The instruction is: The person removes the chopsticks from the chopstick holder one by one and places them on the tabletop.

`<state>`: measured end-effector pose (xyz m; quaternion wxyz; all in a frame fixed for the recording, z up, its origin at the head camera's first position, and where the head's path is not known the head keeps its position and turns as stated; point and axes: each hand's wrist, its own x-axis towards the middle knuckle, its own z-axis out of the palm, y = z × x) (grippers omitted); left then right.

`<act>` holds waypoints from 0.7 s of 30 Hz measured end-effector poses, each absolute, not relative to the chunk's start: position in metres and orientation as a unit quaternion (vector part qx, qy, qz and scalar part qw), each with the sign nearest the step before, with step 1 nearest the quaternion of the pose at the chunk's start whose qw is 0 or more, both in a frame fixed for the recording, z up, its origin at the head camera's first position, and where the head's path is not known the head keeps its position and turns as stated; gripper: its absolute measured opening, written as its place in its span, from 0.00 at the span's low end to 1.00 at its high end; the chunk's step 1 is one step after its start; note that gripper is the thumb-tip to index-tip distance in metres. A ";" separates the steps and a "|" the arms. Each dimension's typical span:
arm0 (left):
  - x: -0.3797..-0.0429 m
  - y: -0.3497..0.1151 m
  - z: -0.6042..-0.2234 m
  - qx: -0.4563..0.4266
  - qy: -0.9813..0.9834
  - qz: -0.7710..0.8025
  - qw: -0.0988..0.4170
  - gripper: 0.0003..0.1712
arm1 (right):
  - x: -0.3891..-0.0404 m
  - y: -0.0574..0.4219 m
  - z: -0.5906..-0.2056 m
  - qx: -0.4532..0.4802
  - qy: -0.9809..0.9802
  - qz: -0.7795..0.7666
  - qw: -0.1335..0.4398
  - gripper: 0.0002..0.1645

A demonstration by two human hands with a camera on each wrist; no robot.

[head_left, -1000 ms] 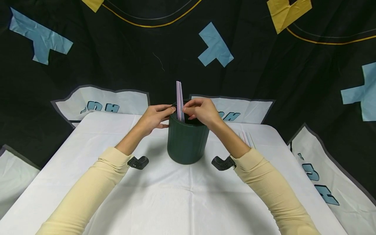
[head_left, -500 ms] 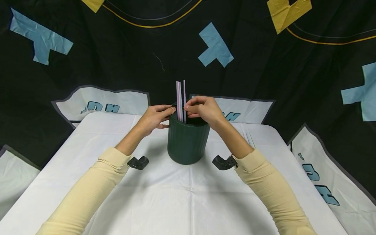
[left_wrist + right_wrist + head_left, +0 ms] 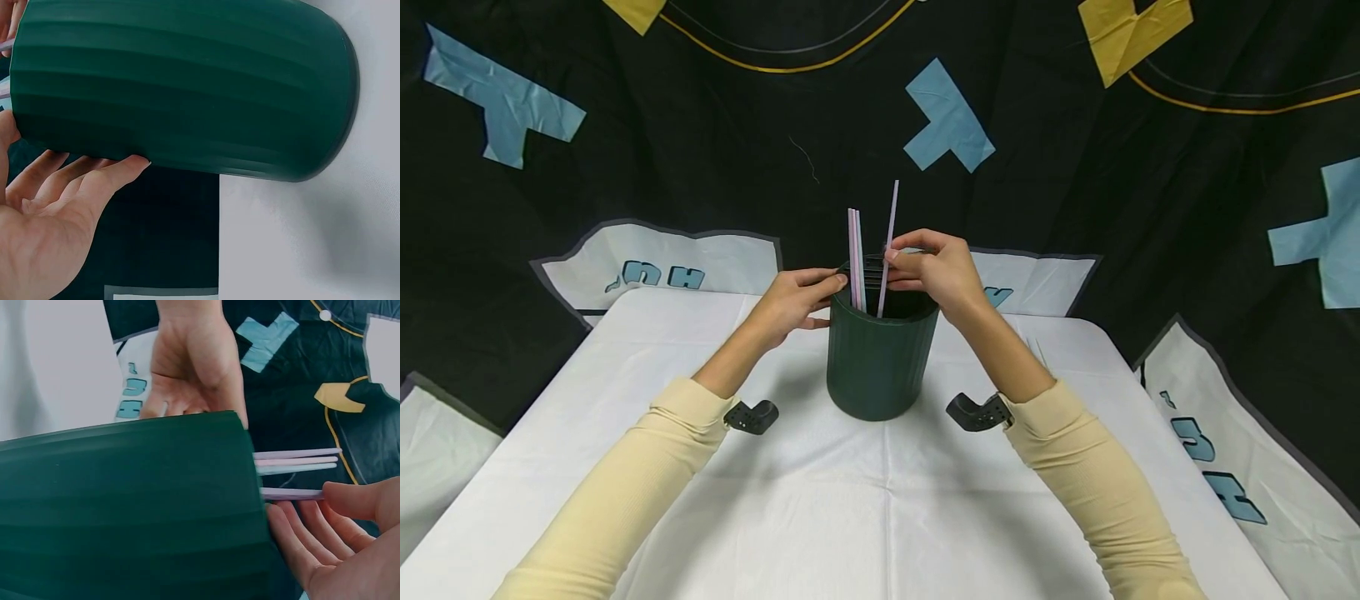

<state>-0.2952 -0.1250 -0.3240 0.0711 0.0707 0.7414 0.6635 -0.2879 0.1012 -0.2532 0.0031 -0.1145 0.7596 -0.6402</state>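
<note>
A dark green ribbed bin [image 3: 880,367] stands upright on the white table. My left hand [image 3: 797,304] holds its left rim, fingertips against the outer wall, as the left wrist view shows too. In my right hand [image 3: 942,271], thumb and fingers pinch a lilac drinking straw [image 3: 891,217], which slants slightly right; its lower end is inside the bin. Several pink, lilac and light blue straws [image 3: 297,461] lean together at the bin's left side, tops above the rim. Their lower ends are hidden by the bin wall.
A few thin straws [image 3: 1040,354] lie on the white tablecloth [image 3: 820,508] at the right, partly behind my right forearm. A black cloth [image 3: 715,150] with blue and yellow patches hangs behind the table.
My right hand has moved up and right, drawing the lilac straw away from the other straws and raising it. My left hand stays at the bin's rim.
</note>
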 end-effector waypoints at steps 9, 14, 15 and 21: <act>-0.295 -0.125 -0.324 0.068 0.746 0.659 0.068 0.29 | -0.288 0.112 -0.238 -0.096 0.719 -0.687 -0.032 0.09; -0.295 -0.125 -0.325 0.068 0.743 0.662 0.070 0.28 | -0.289 0.121 -0.230 -0.088 0.688 -0.717 -0.065 0.09; -0.295 -0.125 -0.325 0.068 0.742 0.663 0.071 0.28 | -0.289 0.123 -0.229 -0.085 0.682 -0.723 -0.072 0.09; -0.295 -0.125 -0.325 0.070 0.742 0.663 0.068 0.28 | -0.291 0.141 -0.220 -0.062 0.645 -0.755 -0.105 0.12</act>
